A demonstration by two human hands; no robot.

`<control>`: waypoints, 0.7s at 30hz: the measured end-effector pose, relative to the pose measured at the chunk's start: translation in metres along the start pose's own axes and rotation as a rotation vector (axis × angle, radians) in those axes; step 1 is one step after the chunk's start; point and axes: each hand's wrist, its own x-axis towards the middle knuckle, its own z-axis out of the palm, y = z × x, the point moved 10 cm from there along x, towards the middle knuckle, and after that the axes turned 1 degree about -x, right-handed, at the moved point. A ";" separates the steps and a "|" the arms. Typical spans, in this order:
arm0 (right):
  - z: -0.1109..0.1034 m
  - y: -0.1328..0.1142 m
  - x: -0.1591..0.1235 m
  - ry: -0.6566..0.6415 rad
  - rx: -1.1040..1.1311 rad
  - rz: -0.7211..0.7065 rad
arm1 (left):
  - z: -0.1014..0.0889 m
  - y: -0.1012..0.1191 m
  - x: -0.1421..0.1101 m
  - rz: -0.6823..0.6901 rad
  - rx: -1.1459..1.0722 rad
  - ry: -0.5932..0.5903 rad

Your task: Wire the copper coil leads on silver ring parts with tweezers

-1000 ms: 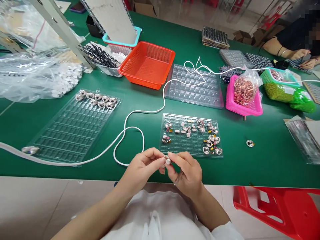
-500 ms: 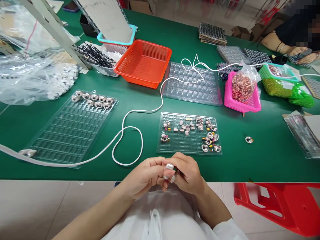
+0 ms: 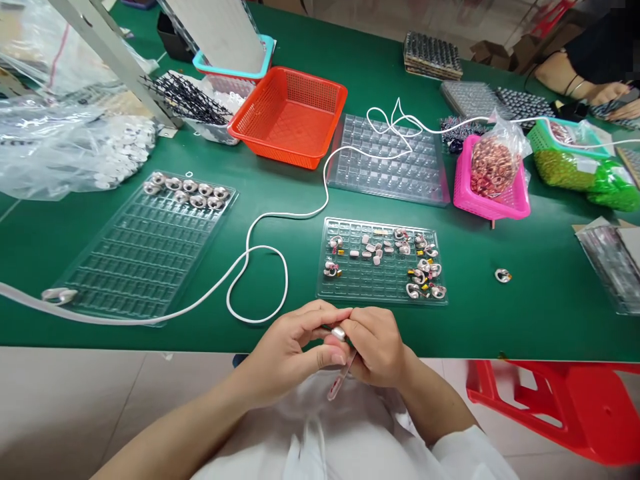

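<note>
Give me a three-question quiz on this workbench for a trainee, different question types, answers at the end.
1. True or false: the bag of coppery parts sits in the pink basket.
2. What is between the left hand and the right hand? A) a pair of scissors; B) a small silvery piece; C) a red cup.
3. Fill in: a lone part lies on the green table, to the ____ of the clear tray nearest the hands.

Key: 1. True; 2. B; 3. right

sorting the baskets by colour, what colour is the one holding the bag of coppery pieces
Bright pink basket, clearest in the head view
</note>
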 end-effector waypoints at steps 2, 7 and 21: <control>0.001 -0.001 -0.001 -0.001 -0.018 -0.014 | -0.002 0.002 -0.001 0.049 0.037 0.032; 0.004 -0.002 -0.003 0.006 -0.042 -0.037 | -0.004 -0.001 -0.003 0.103 0.024 0.077; 0.008 -0.002 -0.001 0.015 -0.030 -0.029 | -0.007 -0.008 -0.002 0.061 -0.091 0.094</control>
